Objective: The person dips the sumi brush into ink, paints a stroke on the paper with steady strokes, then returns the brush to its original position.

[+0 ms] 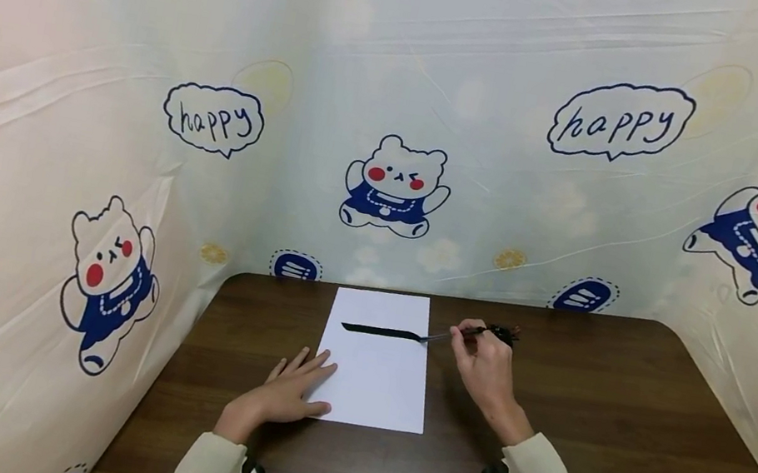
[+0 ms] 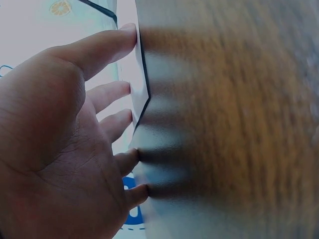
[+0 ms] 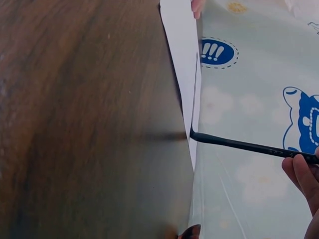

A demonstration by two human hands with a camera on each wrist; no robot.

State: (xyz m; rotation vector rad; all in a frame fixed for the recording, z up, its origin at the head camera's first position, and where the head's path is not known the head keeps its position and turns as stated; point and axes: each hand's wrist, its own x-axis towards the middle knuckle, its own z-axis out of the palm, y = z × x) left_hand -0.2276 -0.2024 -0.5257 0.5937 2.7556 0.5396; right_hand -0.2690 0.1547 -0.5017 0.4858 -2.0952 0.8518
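Observation:
A white sheet of paper [image 1: 371, 387] lies on the dark wooden table. A thick black stroke [image 1: 381, 331] crosses its upper part, running almost to the right edge. My right hand [image 1: 487, 374] pinches a slim dark writing brush [image 3: 239, 144], whose bent black tip touches the paper at the stroke's right end. Spread fingers of my left hand [image 1: 286, 391] rest at the sheet's lower left edge. In the left wrist view, the thumb and two fingertips of that hand [image 2: 65, 134] are on the paper, while the other two fingertips are on the wood.
The brown table [image 1: 592, 409] extends on both sides of the sheet. Behind and beside it hangs a pale cloth [image 1: 486, 188] printed with bears and "happy" bubbles. Just past my right hand shows a small dark tufted thing [image 1: 508, 335].

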